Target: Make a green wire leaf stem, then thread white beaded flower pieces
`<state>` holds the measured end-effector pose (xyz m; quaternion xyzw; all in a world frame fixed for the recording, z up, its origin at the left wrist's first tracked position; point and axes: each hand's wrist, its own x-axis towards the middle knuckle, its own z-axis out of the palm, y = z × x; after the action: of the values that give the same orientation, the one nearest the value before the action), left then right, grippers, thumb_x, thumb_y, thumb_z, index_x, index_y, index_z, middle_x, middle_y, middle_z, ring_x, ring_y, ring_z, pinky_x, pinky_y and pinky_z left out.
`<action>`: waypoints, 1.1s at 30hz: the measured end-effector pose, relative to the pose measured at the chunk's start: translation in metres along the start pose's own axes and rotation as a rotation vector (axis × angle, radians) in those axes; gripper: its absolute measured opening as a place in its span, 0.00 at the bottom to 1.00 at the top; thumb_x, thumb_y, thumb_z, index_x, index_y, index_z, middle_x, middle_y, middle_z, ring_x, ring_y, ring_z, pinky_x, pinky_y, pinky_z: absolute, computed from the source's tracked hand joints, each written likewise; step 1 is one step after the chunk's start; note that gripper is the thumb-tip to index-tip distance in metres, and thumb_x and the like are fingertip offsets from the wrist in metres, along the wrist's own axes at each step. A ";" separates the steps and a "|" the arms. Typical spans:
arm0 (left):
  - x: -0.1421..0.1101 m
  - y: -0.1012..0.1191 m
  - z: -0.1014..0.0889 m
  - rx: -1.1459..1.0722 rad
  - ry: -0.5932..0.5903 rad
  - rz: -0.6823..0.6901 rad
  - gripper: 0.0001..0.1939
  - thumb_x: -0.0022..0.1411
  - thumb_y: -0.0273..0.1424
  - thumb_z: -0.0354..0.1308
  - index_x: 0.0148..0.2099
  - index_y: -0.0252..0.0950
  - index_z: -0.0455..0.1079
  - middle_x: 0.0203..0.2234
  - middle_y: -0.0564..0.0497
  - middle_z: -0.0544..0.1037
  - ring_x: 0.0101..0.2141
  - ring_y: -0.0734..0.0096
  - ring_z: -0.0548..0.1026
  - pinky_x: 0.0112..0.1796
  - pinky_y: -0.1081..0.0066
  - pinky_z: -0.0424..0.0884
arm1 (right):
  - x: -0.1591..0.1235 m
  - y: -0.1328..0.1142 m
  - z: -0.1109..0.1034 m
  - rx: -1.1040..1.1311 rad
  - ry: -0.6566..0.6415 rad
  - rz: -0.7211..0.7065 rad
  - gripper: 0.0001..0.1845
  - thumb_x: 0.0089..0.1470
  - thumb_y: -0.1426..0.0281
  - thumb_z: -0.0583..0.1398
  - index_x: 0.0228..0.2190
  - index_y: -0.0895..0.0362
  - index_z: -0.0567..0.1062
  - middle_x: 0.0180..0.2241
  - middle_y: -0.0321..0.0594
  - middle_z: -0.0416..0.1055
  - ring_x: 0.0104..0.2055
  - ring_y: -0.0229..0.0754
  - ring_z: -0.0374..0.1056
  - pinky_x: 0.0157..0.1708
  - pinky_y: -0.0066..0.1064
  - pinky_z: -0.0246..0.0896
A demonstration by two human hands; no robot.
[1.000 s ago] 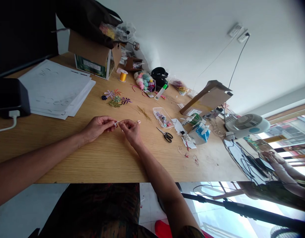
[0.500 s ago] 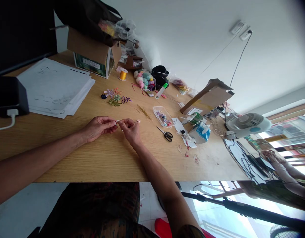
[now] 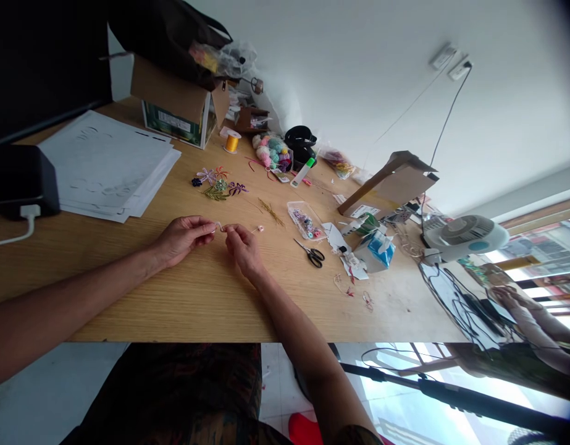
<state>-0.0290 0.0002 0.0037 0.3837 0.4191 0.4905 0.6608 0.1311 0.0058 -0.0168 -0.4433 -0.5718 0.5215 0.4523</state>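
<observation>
My left hand [image 3: 187,239] pinches a thin whitish strand [image 3: 218,226], thread or wire, between thumb and forefinger. Just right of it, my right hand [image 3: 243,247] has its fingertips closed on the same strand, which makes a small bend in the gap between the hands. Past my right knuckles lies a small pinkish-white spool or bead [image 3: 260,228] on the table, with a fine line running toward my hand. Beyond the hands rest several wire-like coloured flowers [image 3: 220,183] and a bundle of golden-brown stems [image 3: 270,211].
On the wooden table [image 3: 173,309], black-handled scissors [image 3: 314,254] and a clear tray of spools [image 3: 305,221] lie to the right. Paper sheets [image 3: 104,161] and an open carton [image 3: 173,117] stand left. A yellow spool [image 3: 231,143] sits behind. Another person's hands [image 3: 509,296] show far right.
My right hand has drawn slightly away from the left and turned, widening the gap so more of the whitish strand shows. The view has shifted a little.
</observation>
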 end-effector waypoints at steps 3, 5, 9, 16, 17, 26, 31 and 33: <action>0.002 0.000 -0.001 0.068 0.054 0.053 0.11 0.45 0.36 0.69 0.29 0.34 0.75 0.22 0.54 0.75 0.24 0.77 0.68 0.27 0.73 0.62 | -0.004 -0.002 0.002 -0.134 -0.021 -0.024 0.16 0.52 0.57 0.60 0.29 0.59 0.73 0.19 0.30 0.59 0.21 0.30 0.52 0.21 0.24 0.48; 0.004 0.000 -0.003 0.173 0.094 0.118 0.12 0.45 0.38 0.67 0.28 0.35 0.74 0.21 0.54 0.74 0.23 0.76 0.67 0.26 0.73 0.62 | -0.006 -0.003 0.003 -0.246 -0.027 -0.051 0.14 0.52 0.60 0.60 0.28 0.59 0.74 0.20 0.31 0.62 0.21 0.31 0.54 0.22 0.24 0.50; 0.008 -0.001 -0.009 0.488 0.159 0.289 0.13 0.46 0.41 0.65 0.27 0.35 0.73 0.21 0.53 0.75 0.24 0.73 0.68 0.28 0.72 0.64 | -0.008 -0.007 0.000 -0.486 -0.013 -0.253 0.11 0.55 0.65 0.58 0.29 0.59 0.76 0.24 0.36 0.69 0.24 0.34 0.61 0.26 0.26 0.56; 0.007 -0.010 -0.009 0.720 -0.094 0.357 0.14 0.51 0.42 0.61 0.29 0.35 0.75 0.24 0.50 0.78 0.27 0.68 0.72 0.30 0.70 0.67 | 0.003 -0.011 -0.016 -0.676 0.100 -0.483 0.11 0.59 0.68 0.56 0.31 0.57 0.77 0.30 0.41 0.74 0.32 0.37 0.68 0.35 0.27 0.62; 0.006 -0.009 -0.007 0.711 -0.114 0.359 0.14 0.51 0.42 0.61 0.29 0.35 0.75 0.24 0.50 0.78 0.27 0.68 0.72 0.31 0.70 0.67 | 0.005 -0.009 -0.018 -0.655 0.102 -0.474 0.11 0.59 0.67 0.57 0.31 0.57 0.77 0.30 0.40 0.74 0.32 0.36 0.68 0.35 0.27 0.62; 0.002 0.003 -0.004 0.372 -0.025 0.287 0.10 0.48 0.38 0.65 0.28 0.36 0.74 0.19 0.55 0.70 0.21 0.76 0.65 0.26 0.73 0.62 | 0.007 0.007 -0.015 -0.477 -0.041 -0.319 0.11 0.57 0.66 0.59 0.31 0.59 0.79 0.29 0.40 0.75 0.29 0.35 0.68 0.29 0.26 0.61; 0.008 -0.001 -0.008 0.358 0.081 0.288 0.11 0.47 0.38 0.65 0.27 0.35 0.73 0.19 0.55 0.71 0.21 0.77 0.63 0.25 0.73 0.60 | -0.001 0.002 -0.009 -0.580 -0.099 -0.422 0.09 0.57 0.68 0.59 0.31 0.58 0.79 0.27 0.39 0.74 0.28 0.35 0.67 0.30 0.26 0.61; 0.011 -0.003 -0.011 0.476 0.111 0.339 0.11 0.48 0.39 0.64 0.27 0.35 0.73 0.19 0.54 0.72 0.22 0.75 0.66 0.26 0.73 0.62 | -0.003 -0.001 -0.009 -0.643 -0.110 -0.473 0.10 0.58 0.68 0.58 0.31 0.58 0.79 0.27 0.39 0.74 0.28 0.35 0.67 0.31 0.27 0.61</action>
<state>-0.0365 0.0108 -0.0051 0.5649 0.4878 0.5019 0.4370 0.1403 0.0047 -0.0153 -0.3899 -0.8153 0.2204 0.3670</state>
